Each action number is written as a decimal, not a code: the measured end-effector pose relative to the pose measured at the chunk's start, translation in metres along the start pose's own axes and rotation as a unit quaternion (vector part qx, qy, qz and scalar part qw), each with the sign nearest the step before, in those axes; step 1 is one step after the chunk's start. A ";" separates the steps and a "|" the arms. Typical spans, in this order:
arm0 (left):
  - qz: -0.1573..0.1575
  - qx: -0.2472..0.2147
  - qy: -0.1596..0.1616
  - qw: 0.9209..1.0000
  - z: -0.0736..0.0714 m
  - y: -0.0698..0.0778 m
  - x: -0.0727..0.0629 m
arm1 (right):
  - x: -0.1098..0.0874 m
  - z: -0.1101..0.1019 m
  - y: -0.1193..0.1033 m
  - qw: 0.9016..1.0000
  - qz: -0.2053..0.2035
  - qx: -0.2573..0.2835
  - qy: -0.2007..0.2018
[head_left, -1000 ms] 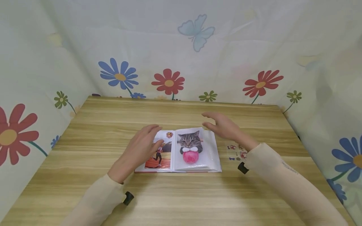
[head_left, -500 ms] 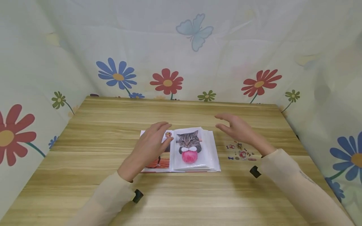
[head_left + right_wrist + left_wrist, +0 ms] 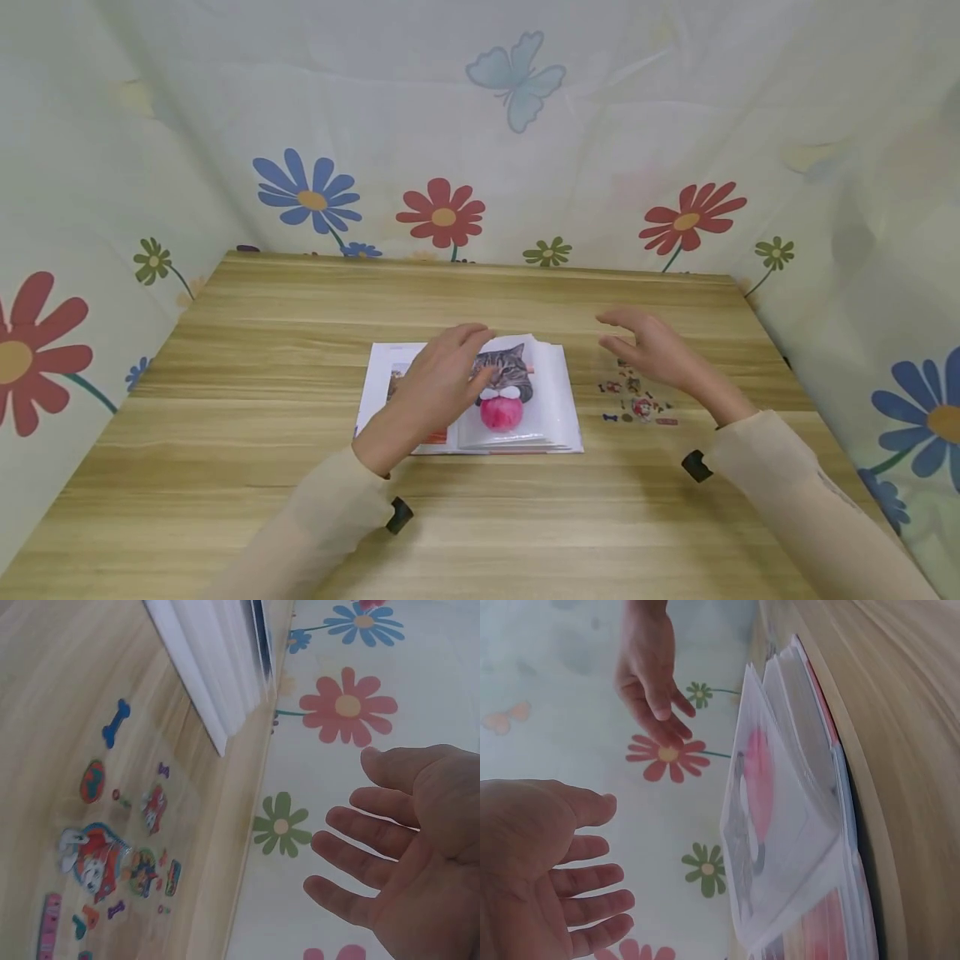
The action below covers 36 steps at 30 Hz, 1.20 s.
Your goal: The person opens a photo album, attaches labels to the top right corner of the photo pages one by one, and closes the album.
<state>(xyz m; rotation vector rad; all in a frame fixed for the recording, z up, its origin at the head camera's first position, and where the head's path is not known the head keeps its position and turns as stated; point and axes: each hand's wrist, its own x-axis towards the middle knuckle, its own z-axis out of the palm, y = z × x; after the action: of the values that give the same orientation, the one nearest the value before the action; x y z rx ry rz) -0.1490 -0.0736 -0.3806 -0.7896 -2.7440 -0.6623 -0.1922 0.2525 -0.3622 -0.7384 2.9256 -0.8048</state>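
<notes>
Your left hand (image 3: 433,385) has moved right across the open album (image 3: 566,417) and now partly covers the cat picture (image 3: 501,413); your right hand (image 3: 654,348) has shifted farther rightward.

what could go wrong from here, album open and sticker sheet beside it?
The album's cat page stands partly raised; the left hand above could catch or flip it.
The sticker sheet is clear with faint edges; the right hand might fumble picking it up.

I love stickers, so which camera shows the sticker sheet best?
The right wrist view: the sticker sheet appears large, its dog and bones recognisable. The head view shows it small, beside the photo album; the left wrist view doesn't clearly show it.
</notes>
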 end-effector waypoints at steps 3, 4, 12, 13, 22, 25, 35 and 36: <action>0.009 -0.006 -0.011 1.000 0.006 0.009 0.004 | -0.006 0.000 0.007 1.000 0.004 -0.004 -0.002; 0.014 -0.009 -0.015 1.000 0.008 0.011 0.006 | -0.008 0.000 0.009 1.000 0.008 -0.008 -0.003; 0.050 -0.001 -0.025 0.998 0.024 0.033 0.018 | -0.019 0.002 0.023 0.999 0.028 -0.026 -0.013; 0.058 0.003 -0.023 0.998 0.026 0.035 0.020 | -0.020 0.002 0.025 0.999 0.031 -0.027 -0.013; 0.102 0.022 -0.030 0.994 0.041 0.057 0.032 | -0.034 0.004 0.037 0.998 0.050 -0.023 -0.020; 0.103 0.027 -0.036 0.994 0.046 0.062 0.036 | -0.037 0.005 0.041 0.998 0.048 -0.027 -0.016; 0.110 0.028 -0.043 0.993 0.069 0.079 0.050 | -0.045 0.010 0.045 0.998 0.051 -0.037 -0.011; 0.109 0.028 -0.046 0.993 0.071 0.080 0.052 | -0.045 0.011 0.045 0.998 0.049 -0.040 -0.011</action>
<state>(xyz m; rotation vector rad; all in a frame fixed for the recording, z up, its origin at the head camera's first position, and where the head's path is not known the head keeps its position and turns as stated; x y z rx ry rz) -0.1535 0.0441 -0.3974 -1.1119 -2.6897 -0.5150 -0.1702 0.3018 -0.3983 -0.5995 2.9637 -0.6708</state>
